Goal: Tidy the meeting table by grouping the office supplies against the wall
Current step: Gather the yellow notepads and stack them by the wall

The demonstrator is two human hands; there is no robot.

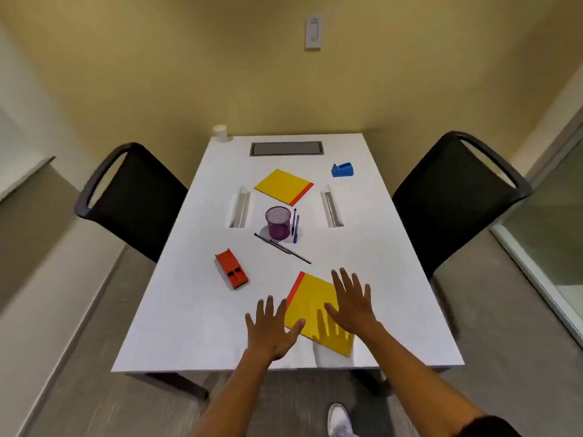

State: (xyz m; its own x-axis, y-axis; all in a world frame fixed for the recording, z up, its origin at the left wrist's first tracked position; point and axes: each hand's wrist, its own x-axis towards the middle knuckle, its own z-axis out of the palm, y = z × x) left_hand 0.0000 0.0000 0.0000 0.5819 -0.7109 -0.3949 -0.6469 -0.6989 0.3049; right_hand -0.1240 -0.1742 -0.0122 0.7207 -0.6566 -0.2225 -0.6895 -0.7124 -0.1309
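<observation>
A yellow notepad with a red spine (310,305) lies near the front edge of the white table (189,310). My left hand (272,328) hovers flat over its left edge, and my right hand (351,302) is spread above its right half; neither holds anything. A second yellow notepad (282,186) lies farther back. A purple mesh pen cup (278,223) stands mid-table with two blue pens (295,227) beside it and black pens (282,247) in front. A red stapler (232,269) lies at the left, a blue tape dispenser (342,169) at the far right.
A white paper cup (220,133) stands at the far left corner by the wall. A grey cable hatch (286,148) and two slanted cable slots (239,207) (331,205) are set into the tabletop. Black chairs (132,197) (454,197) flank the table.
</observation>
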